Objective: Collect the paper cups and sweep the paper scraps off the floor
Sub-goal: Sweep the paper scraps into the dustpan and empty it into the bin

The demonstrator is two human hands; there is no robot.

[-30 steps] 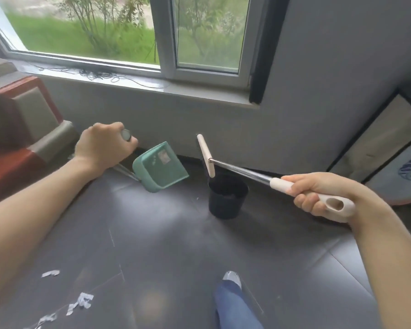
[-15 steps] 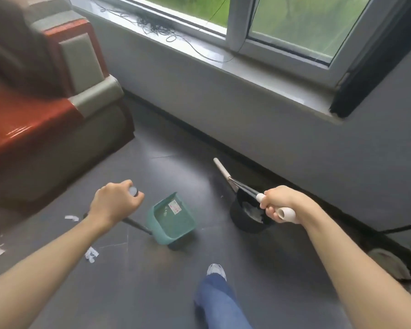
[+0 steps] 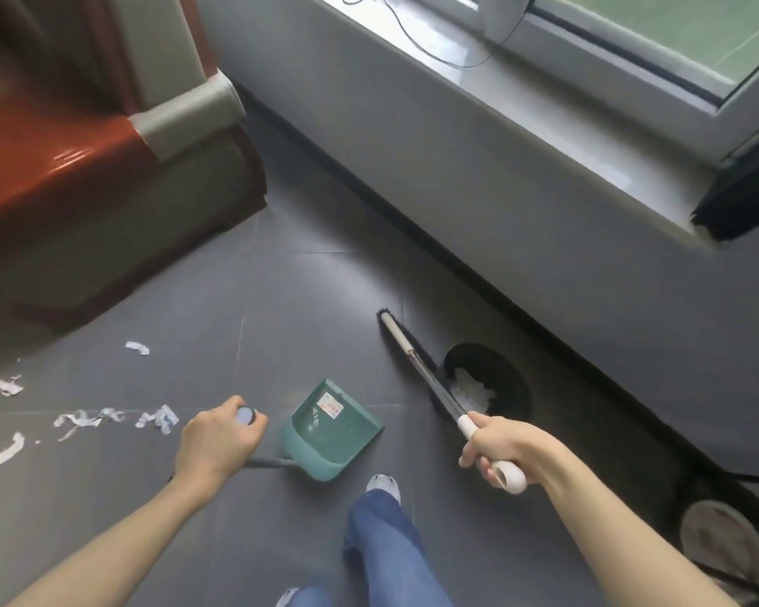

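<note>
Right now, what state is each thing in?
Left hand: grips the dustpan handle.
Right hand: grips the broom handle.
Dustpan: on the floor, looks empty.
Broom: head down by the bin.
Black bin: upright, white scraps inside.
Paper scraps: scattered on the floor, unswept.

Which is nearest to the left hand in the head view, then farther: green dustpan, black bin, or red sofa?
1. Green dustpan, just right of the left hand.
2. Black bin, farther right by the wall.
3. Red sofa, far off at upper left.
</note>
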